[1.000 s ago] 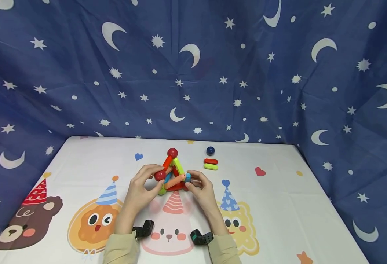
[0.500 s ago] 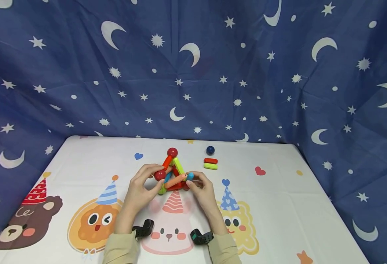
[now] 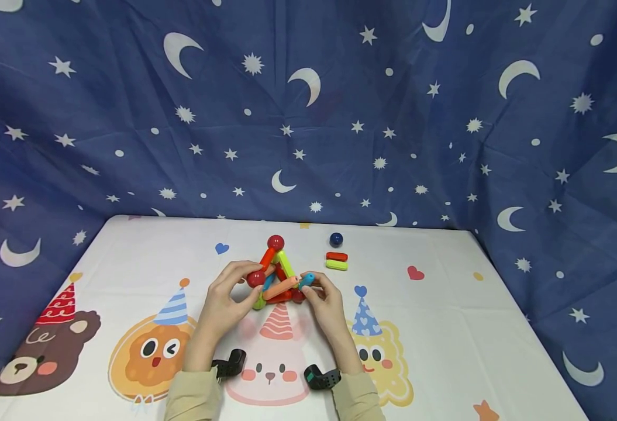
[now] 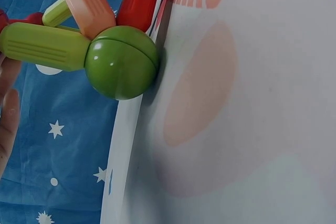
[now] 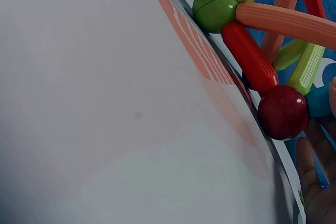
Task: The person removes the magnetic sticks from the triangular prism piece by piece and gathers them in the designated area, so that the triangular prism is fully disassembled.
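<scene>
Between the hands stands a frame of coloured rods and balls, with a red ball (image 3: 275,242) at its far corner. My left hand (image 3: 225,301) holds another red ball (image 3: 256,279) on the left side. An orange rod (image 3: 280,288) slants across the front, rising from the green ball (image 4: 122,62) low at the near corner. My right hand (image 3: 327,303) pinches a short blue rod (image 3: 306,281) between thumb and fingers. In the right wrist view, that rod's lower end is at the dark red ball (image 5: 283,112), and the fingers partly cover it.
Beyond the frame on the right lie a loose dark blue ball (image 3: 336,240), a red rod (image 3: 337,256) and a yellow-green rod (image 3: 337,265). They rest on the white table cover (image 3: 424,327) printed with cartoon figures. A starry blue curtain (image 3: 340,175) closes off the back and sides.
The blue rod in my right hand has swung outward, its upper end shifting right and tilting away from the orange rod. My left hand and the frame have stayed nearly still.
</scene>
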Demonstrator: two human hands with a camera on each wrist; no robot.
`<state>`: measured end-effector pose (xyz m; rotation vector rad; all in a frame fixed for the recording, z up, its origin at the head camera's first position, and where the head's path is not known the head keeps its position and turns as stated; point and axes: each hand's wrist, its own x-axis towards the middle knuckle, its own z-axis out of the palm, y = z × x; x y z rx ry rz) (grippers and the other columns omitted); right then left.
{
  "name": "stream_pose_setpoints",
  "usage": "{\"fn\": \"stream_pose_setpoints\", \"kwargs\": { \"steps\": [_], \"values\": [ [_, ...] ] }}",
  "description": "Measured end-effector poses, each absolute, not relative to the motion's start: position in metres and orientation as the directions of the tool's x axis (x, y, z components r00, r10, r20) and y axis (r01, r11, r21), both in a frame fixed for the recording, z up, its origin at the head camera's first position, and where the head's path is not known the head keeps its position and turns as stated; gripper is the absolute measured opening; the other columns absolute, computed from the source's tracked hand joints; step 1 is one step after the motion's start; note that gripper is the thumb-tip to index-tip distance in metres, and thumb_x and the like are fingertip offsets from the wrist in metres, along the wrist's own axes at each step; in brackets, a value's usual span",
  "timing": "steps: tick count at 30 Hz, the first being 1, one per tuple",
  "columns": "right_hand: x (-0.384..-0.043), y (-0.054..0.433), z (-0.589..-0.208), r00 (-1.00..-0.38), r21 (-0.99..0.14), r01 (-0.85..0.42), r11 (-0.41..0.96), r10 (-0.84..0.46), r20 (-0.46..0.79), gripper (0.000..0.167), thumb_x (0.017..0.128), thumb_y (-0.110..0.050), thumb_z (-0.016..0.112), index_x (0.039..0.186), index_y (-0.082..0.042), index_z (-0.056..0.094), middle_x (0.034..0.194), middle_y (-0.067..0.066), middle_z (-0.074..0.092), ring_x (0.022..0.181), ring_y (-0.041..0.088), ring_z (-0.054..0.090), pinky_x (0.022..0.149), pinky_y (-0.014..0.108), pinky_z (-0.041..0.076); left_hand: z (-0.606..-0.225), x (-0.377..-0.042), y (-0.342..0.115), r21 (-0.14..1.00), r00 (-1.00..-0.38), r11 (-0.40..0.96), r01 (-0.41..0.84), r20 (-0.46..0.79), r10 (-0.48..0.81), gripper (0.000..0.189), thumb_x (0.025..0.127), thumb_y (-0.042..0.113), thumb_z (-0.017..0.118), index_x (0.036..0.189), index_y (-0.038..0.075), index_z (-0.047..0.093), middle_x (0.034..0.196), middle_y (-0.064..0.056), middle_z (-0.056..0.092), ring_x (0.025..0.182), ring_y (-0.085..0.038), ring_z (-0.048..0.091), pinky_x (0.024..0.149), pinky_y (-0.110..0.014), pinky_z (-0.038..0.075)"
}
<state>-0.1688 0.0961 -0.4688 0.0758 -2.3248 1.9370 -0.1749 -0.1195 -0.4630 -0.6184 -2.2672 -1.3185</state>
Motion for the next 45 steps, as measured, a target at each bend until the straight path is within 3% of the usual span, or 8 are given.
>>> {"fn": "stream_pose_setpoints", "kwargs": {
  "steps": [6, 12, 26, 37, 45],
  "values": [
    [-0.171, 0.097, -0.474, -0.991, -0.974, -0.122, 0.189, 0.030, 0.130, 0.022, 0.091, 0.000, 0.060, 0.113, 0.000, 0.064, 0.108, 0.020, 0.065, 0.094, 0.016, 0.062, 0.083, 0.016, 0.050, -0.464, -0.175, -0.119, 0.686, -0.802, 0.444, 0.576, 0.579, 0.145, 0.043, 0.079, 0.003, 0.074, 0.118, 0.017, 0.065, 0.118, 0.000, 0.062, 0.102, -0.010, 0.059, 0.081, -0.032, 0.056],
    [-0.181, 0.099, -0.498, -0.989, -0.974, -0.130, 0.184, 0.047, 0.141, 0.022, 0.092, -0.004, 0.060, 0.113, -0.006, 0.064, 0.108, 0.016, 0.066, 0.095, 0.012, 0.060, 0.084, 0.016, 0.050, -0.466, -0.177, -0.119, 0.680, -0.789, 0.436, 0.590, 0.599, 0.134, 0.045, 0.078, 0.000, 0.075, 0.118, 0.018, 0.066, 0.117, 0.001, 0.063, 0.100, -0.012, 0.060, 0.079, -0.034, 0.057],
    [-0.183, 0.102, -0.502, -0.972, -0.962, -0.167, 0.217, 0.127, 0.198, 0.028, 0.092, -0.009, 0.061, 0.119, -0.013, 0.064, 0.105, 0.013, 0.068, 0.091, 0.009, 0.060, 0.081, 0.013, 0.049, -0.463, -0.176, -0.120, 0.684, -0.795, 0.438, 0.584, 0.590, 0.139, 0.044, 0.078, 0.002, 0.076, 0.118, 0.018, 0.066, 0.118, 0.001, 0.063, 0.099, -0.011, 0.059, 0.079, -0.034, 0.057],
    [-0.184, 0.113, -0.491, -0.971, -0.985, -0.146, 0.088, 0.176, 0.160, 0.032, 0.091, -0.005, 0.062, 0.123, -0.002, 0.060, 0.105, 0.022, 0.064, 0.080, 0.002, 0.061, 0.072, 0.012, 0.050, -0.470, -0.179, -0.117, 0.671, -0.779, 0.433, 0.602, 0.613, 0.133, 0.045, 0.073, -0.003, 0.078, 0.114, 0.011, 0.066, 0.114, -0.005, 0.064, 0.095, -0.016, 0.060, 0.077, -0.040, 0.056],
    [-0.194, 0.146, -0.475, -0.973, -0.968, -0.109, 0.227, 0.175, 0.151, 0.031, 0.087, -0.010, 0.070, 0.116, -0.002, 0.065, 0.105, 0.019, 0.067, 0.082, 0.003, 0.059, 0.070, 0.012, 0.047, -0.466, -0.176, -0.119, 0.662, -0.763, 0.420, 0.621, 0.633, 0.131, 0.046, 0.074, 0.000, 0.078, 0.115, 0.016, 0.066, 0.115, 0.000, 0.063, 0.092, -0.013, 0.060, 0.078, -0.037, 0.057]
  ]
}}
